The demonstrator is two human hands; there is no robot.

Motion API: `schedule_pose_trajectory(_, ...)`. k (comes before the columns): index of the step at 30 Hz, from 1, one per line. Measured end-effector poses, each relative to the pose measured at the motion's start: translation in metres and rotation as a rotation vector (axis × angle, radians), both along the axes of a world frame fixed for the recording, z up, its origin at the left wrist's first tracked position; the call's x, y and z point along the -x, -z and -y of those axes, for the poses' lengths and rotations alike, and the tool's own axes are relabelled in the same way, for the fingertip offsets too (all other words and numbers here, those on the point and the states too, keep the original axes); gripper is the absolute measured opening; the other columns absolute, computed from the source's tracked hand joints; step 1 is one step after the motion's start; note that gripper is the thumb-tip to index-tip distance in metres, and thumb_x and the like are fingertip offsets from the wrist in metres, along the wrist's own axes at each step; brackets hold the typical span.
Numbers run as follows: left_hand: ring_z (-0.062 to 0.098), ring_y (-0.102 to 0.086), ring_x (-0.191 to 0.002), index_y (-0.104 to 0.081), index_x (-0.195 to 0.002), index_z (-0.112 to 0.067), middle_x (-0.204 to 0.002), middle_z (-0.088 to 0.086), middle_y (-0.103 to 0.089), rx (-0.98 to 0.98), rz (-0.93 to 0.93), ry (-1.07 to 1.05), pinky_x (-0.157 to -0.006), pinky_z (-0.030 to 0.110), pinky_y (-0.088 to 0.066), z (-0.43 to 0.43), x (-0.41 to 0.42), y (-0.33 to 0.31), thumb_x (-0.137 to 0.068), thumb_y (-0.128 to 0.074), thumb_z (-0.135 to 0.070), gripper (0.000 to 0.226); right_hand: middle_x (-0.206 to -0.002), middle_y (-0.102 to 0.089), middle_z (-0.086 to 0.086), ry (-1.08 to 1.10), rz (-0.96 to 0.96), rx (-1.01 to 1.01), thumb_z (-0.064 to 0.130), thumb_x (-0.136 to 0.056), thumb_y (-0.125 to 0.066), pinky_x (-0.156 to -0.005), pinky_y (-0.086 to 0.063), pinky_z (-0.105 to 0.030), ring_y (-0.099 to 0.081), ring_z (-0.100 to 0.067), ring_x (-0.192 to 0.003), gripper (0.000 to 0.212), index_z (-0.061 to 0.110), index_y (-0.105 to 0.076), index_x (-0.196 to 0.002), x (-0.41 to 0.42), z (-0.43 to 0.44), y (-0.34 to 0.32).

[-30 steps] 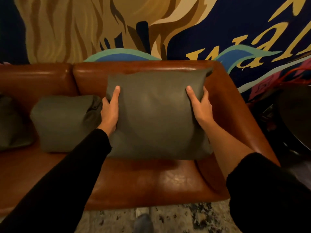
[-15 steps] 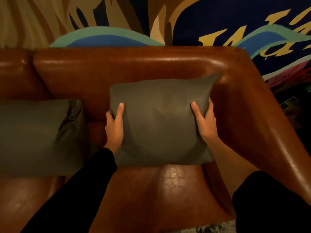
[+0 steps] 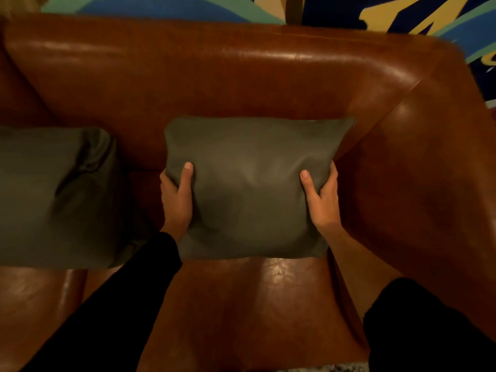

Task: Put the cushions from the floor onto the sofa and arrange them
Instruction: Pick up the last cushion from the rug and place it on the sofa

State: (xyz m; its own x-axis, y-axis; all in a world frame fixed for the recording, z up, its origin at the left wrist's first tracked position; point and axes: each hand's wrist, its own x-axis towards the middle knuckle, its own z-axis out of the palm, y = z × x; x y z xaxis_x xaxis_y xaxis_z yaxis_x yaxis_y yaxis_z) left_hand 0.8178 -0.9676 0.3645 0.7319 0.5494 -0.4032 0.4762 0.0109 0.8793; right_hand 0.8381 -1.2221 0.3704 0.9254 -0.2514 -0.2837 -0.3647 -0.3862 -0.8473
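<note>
Two hands hold a soft, square, dark green cushion (image 3: 252, 183) by its sides. The left hand (image 3: 177, 200) grips the cushion's left edge, with the thumb pressed on the front and the other fingers tucked behind, out of sight. The right hand (image 3: 323, 198) grips the right edge the same way: thumb on the front, fingers curled round the side. Both hands are clamped on the cushion.

A moment ago the cushion was held higher, up in front of the top of the backrest. Now it has come down and gone farther back. It sits on the seat of the shiny brown leather sofa (image 3: 268, 304), and its top looks like it leans on the backrest. It is at the right end of the sofa, near the right armrest (image 3: 434, 183). I cannot tell if its right corner touches the armrest.

To the left, another dark green cushion (image 3: 53, 197) stands on the seat, with a gap between the two. Behind the sofa is a painted wall (image 3: 161, 6) with blue, green and yellow shapes.

So this cushion is off the floor and just about in its spot. It looks like the next job is to let go, and maybe pat it straight so it lines up with the one on the left.
</note>
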Motion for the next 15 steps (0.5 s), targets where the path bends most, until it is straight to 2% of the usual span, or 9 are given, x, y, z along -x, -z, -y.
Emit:
schedule_pose_trajectory(2, 0.026, -0.040, -0.132, -0.035, -0.141, -0.021, -0.144, 0.006, -0.043, -0.020, -0.018, -0.013, -0.111, 0.044, -0.031, 0.000, -0.004, 0.002, -0.065, -0.046, -0.077, 0.096, -0.153, -0.025, -0.003, 0.002, -0.004, 0.014, 0.056, -0.084, -0.055, -0.108, -0.024, -0.027, -0.030, -0.021, -0.138, 0.084, 0.027, -0.011, -0.151, -0.004, 0.000, 0.003)
schedule_pose_trajectory(4, 0.027, -0.039, -0.132, -0.035, -0.142, -0.020, -0.144, 0.008, -0.042, -0.033, -0.023, -0.018, -0.112, 0.045, -0.030, -0.001, -0.005, 0.002, -0.061, -0.045, -0.078, 0.100, -0.153, -0.024, -0.004, -0.009, -0.014, 0.016, 0.057, -0.084, -0.055, -0.109, -0.023, -0.029, -0.029, -0.022, -0.139, 0.085, 0.028, -0.010, -0.151, -0.005, 0.002, 0.004)
schedule_pose_trajectory(7, 0.025, -0.039, -0.133, -0.034, -0.143, -0.023, -0.144, 0.005, -0.041, -0.033, -0.015, -0.004, -0.112, 0.044, -0.031, -0.003, 0.000, 0.001, -0.068, -0.050, -0.075, 0.093, -0.154, -0.023, -0.001, -0.035, -0.046, -0.007, 0.064, -0.078, -0.053, -0.107, -0.024, -0.028, -0.028, -0.020, -0.139, 0.091, 0.031, -0.008, -0.151, -0.001, 0.006, 0.000)
schedule_pose_trajectory(10, 0.025, -0.038, -0.133, -0.034, -0.143, -0.023, -0.144, 0.006, -0.039, -0.059, -0.007, 0.001, -0.112, 0.044, -0.030, -0.005, 0.006, 0.001, -0.083, -0.055, -0.059, 0.073, -0.152, -0.025, 0.000, -0.050, -0.070, -0.028, 0.062, -0.079, -0.056, -0.104, -0.026, -0.027, -0.030, -0.018, -0.138, 0.091, 0.031, -0.009, -0.151, 0.002, 0.012, -0.006)
schedule_pose_trajectory(15, 0.023, -0.035, -0.134, -0.027, -0.147, -0.023, -0.148, 0.005, -0.031, -0.112, 0.009, 0.027, -0.112, 0.041, -0.031, -0.006, 0.009, -0.011, -0.088, -0.058, -0.049, 0.071, -0.153, -0.023, 0.000, -0.049, -0.112, 0.006, 0.061, -0.087, -0.048, -0.108, -0.023, -0.030, -0.025, -0.020, -0.140, 0.082, 0.030, -0.009, -0.152, 0.006, 0.017, -0.023)
